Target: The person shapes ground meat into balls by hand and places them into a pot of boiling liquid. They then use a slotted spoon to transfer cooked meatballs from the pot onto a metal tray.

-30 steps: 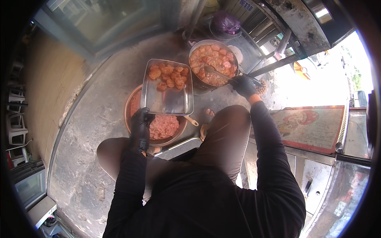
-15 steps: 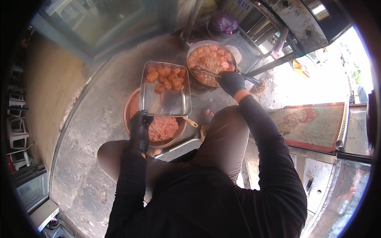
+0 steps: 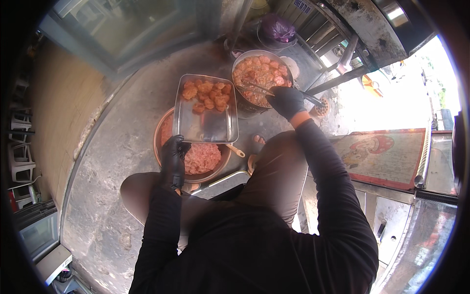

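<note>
My left hand [image 3: 173,158], in a black glove, is closed on the near left corner of a rectangular metal tray [image 3: 205,128]. Browned fried patties [image 3: 208,94] are gathered at the tray's far end. Beneath it, partly covered, a brown basin [image 3: 157,132] holds pink ground meat paste [image 3: 201,159]. My black-gloved right hand [image 3: 286,102] grips metal tongs [image 3: 259,88], whose tips reach into a round pan [image 3: 235,73]. In that pan, several pieces [image 3: 264,63] fry in bubbling oil, some browned and some still pink.
A wooden handle [image 3: 235,150] sticks out of the basin. Beyond the pan stands a bucket with a purple plastic bag [image 3: 278,30]. A painted board [image 3: 377,157] lies at the right, below a metal bar [image 3: 338,80]. White plastic stools [image 3: 20,164] stand at the far left.
The tongs have shifted slightly within the pan. My left hand and the tray have hardly moved; the whole view has shifted slightly.
</note>
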Available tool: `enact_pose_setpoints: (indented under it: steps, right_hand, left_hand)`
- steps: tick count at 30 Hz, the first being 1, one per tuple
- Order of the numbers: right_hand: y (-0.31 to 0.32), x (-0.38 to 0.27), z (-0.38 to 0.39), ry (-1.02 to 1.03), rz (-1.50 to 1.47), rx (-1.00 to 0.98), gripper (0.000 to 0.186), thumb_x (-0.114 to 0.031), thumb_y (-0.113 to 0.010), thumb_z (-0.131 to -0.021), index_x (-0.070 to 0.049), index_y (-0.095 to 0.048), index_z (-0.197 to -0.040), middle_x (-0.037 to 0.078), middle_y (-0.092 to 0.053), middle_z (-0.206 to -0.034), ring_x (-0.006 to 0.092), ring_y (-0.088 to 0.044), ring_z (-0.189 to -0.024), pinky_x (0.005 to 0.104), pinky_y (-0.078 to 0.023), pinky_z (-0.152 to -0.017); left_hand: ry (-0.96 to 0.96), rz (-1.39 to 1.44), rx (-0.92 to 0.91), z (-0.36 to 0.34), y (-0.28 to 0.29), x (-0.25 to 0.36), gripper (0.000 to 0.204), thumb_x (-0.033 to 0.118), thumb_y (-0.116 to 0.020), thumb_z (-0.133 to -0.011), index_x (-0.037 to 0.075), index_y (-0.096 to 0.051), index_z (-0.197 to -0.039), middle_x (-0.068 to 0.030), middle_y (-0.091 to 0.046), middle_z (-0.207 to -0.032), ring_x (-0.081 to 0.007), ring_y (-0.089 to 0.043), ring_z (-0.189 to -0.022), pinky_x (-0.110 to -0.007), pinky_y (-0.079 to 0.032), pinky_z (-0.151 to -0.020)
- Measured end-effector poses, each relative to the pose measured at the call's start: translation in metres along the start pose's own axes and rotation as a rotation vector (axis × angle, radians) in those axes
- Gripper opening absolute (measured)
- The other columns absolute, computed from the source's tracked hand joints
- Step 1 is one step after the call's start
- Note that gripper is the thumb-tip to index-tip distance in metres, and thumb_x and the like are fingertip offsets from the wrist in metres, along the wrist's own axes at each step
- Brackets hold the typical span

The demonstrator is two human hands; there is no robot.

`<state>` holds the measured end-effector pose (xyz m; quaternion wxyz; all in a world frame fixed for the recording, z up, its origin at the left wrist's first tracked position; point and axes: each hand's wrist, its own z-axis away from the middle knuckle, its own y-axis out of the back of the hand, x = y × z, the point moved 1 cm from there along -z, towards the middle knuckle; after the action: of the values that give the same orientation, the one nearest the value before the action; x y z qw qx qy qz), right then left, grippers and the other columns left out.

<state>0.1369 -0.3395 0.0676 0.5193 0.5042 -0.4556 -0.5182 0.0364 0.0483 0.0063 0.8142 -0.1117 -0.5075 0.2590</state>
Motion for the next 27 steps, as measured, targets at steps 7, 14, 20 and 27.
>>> enact_pose_setpoints:
  steps: [7,14,20,27]
  right_hand:
    - [-0.033,0.01,-0.012,0.024,-0.049,-0.058,0.031,-0.04,-0.061,-0.092,-0.012,-0.075,-0.09,0.013,-0.074,-0.086,0.0349,-0.072,-0.083,0.0481,-0.055,-0.074]
    - [-0.028,0.061,0.0,-0.157,-0.241,-0.121,0.04,-0.047,-0.06,-0.094,-0.014,-0.076,-0.109,0.016,-0.074,-0.101,0.0383,-0.07,-0.094,0.0479,-0.054,-0.085]
    - [-0.009,0.05,0.0,-0.121,-0.166,-0.029,0.038,-0.045,-0.059,-0.094,-0.015,-0.075,-0.109,0.016,-0.074,-0.1,0.0376,-0.07,-0.094,0.0489,-0.055,-0.082]
    - [-0.014,0.028,-0.008,-0.154,-0.084,-0.05,0.035,-0.046,-0.06,-0.093,-0.017,-0.075,-0.106,0.015,-0.074,-0.098,0.0358,-0.071,-0.093,0.0472,-0.056,-0.081]
  left_hand:
    - [0.02,-0.003,0.03,-0.004,0.004,-0.002,0.012,0.016,-0.064,-0.094,0.004,-0.068,-0.098,-0.0035,-0.066,-0.083,-0.0134,-0.064,-0.075,-0.028,-0.054,-0.072]
    - [-0.008,-0.001,0.016,-0.003,0.005,-0.002,0.013,0.016,-0.065,-0.094,0.004,-0.069,-0.096,-0.0035,-0.066,-0.08,-0.0135,-0.064,-0.072,-0.028,-0.054,-0.07]
    - [0.003,0.005,0.004,-0.003,0.002,-0.002,0.012,0.016,-0.064,-0.094,0.004,-0.068,-0.095,-0.0031,-0.066,-0.08,-0.0129,-0.064,-0.071,-0.027,-0.053,-0.069]
    - [0.005,0.007,0.015,-0.001,0.002,0.0,0.012,0.015,-0.063,-0.095,0.005,-0.068,-0.095,-0.0029,-0.066,-0.08,-0.0128,-0.064,-0.071,-0.027,-0.053,-0.07]
